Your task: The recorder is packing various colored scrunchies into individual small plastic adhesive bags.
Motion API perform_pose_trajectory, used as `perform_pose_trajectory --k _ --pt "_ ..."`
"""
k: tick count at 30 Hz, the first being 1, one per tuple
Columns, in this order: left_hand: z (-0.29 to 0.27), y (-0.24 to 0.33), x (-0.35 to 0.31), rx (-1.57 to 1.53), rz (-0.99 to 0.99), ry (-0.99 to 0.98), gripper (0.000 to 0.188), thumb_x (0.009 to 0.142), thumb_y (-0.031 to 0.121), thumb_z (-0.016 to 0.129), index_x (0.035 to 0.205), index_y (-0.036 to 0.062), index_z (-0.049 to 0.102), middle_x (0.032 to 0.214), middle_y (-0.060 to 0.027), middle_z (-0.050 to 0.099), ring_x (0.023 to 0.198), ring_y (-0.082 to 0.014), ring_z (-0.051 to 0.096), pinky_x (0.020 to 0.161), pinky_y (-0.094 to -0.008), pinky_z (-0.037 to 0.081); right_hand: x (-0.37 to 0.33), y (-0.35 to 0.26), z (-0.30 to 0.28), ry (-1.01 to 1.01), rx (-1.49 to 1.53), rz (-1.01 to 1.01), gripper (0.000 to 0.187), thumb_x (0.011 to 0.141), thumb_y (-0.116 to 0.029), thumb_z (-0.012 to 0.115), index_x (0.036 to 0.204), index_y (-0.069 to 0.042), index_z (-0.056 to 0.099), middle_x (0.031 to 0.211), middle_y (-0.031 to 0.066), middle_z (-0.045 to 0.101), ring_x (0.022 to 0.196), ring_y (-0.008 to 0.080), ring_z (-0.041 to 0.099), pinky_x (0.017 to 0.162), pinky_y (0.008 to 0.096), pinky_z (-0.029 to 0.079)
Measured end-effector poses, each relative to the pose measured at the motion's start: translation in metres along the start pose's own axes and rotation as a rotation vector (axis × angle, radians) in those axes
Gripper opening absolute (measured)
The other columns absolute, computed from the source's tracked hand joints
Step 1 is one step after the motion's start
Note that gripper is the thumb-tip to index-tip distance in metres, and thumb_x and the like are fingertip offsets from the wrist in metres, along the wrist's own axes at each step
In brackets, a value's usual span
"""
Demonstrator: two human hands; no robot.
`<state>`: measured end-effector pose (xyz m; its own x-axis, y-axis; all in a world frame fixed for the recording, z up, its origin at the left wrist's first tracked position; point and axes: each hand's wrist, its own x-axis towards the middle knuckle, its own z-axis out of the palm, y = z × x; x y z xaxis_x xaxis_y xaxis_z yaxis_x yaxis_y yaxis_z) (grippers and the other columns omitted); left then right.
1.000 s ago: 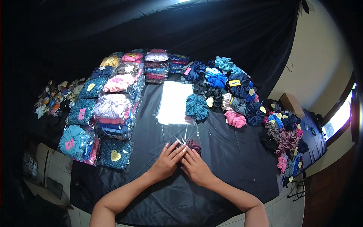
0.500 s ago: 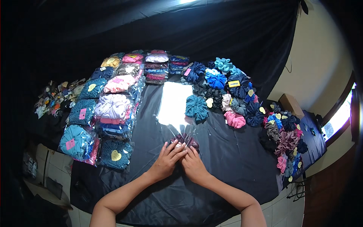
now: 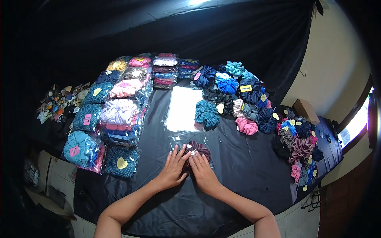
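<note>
A dark maroon scrunchie (image 3: 201,149) lies inside a clear plastic bag (image 3: 177,139) near the front middle of the black cloth. Over its left part my left hand (image 3: 173,169) rests with fingers stretched out. My right hand (image 3: 202,172) lies flat on its near side, the fingertips close to those of my left. Both palms press down rather than grip. A small pale spot, perhaps a tag or glare, shows between the fingertips. Just beyond the bag is a stack of flat clear bags over a white surface (image 3: 184,109).
Piles of bagged scrunchies (image 3: 118,111) stand in rows at the left. Loose scrunchies (image 3: 228,85) with tags heap up at the back right, and another heap (image 3: 301,146) lies farther right. Fabric scraps (image 3: 61,103) are at far left. A cardboard box (image 3: 305,110) sits by the wall.
My fingers have gone from bunched together at the bag's upper part to spread flat on it. The bag's far end now lies down, and more of the scrunchie shows.
</note>
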<state>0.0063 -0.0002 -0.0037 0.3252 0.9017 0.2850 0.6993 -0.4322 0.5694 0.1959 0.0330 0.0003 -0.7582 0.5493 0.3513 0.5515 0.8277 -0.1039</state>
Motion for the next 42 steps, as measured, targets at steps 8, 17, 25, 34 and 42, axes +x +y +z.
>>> perform_pose_trajectory --k 8,17,25,34,42 --pt "-0.007 0.002 0.002 0.033 0.010 -0.089 0.084 0.083 0.013 0.068 0.152 0.0240 0.022 0.160 -0.0145 0.006 0.147 -0.0427 0.002 0.114 -0.0620 0.010 -0.005 0.006 0.002 -0.010 -0.005 -0.012 0.048 0.089 -0.008 0.045 0.134 0.007 0.044 0.139 0.0265 0.044 0.134 0.0365 0.040 0.116 0.0471 0.025" --pt "-0.010 0.002 0.003 0.025 0.020 -0.081 0.086 0.083 0.013 0.068 0.152 0.0240 0.020 0.160 -0.0158 0.008 0.147 -0.0434 0.003 0.113 -0.0625 0.013 0.013 0.012 0.007 0.000 0.037 0.026 0.053 0.086 -0.005 0.044 0.138 0.007 0.040 0.149 0.0236 0.034 0.138 0.0358 0.034 0.118 0.0481 0.021" --pt "-0.016 0.002 0.001 0.051 0.011 -0.114 0.086 0.084 0.015 0.068 0.153 0.0244 0.017 0.160 -0.0161 0.008 0.147 -0.0426 0.004 0.113 -0.0624 0.014 0.004 0.013 0.005 -0.049 0.112 0.013 0.056 0.086 -0.008 0.049 0.140 0.006 0.038 0.147 0.0261 0.034 0.140 0.0400 0.030 0.116 0.0506 0.022" --pt "-0.016 0.001 0.001 0.057 0.019 -0.102 0.091 0.083 0.017 0.070 0.154 0.0215 0.013 0.160 -0.0154 0.009 0.147 -0.0418 0.004 0.113 -0.0618 0.015 0.023 0.016 0.019 0.031 0.068 0.046 0.057 0.087 -0.010 0.049 0.141 0.006 0.037 0.147 0.0235 0.036 0.141 0.0361 0.029 0.117 0.0498 0.018" --pt "-0.018 0.003 0.002 0.072 0.000 -0.121 0.089 0.083 0.018 0.070 0.153 0.0168 0.016 0.159 -0.0159 0.011 0.147 -0.0412 0.005 0.115 -0.0573 0.013 0.027 0.020 0.016 0.020 0.038 0.068 0.056 0.087 -0.004 0.045 0.142 0.001 0.039 0.149 0.0160 0.038 0.138 0.0343 0.034 0.118 0.0490 0.018"
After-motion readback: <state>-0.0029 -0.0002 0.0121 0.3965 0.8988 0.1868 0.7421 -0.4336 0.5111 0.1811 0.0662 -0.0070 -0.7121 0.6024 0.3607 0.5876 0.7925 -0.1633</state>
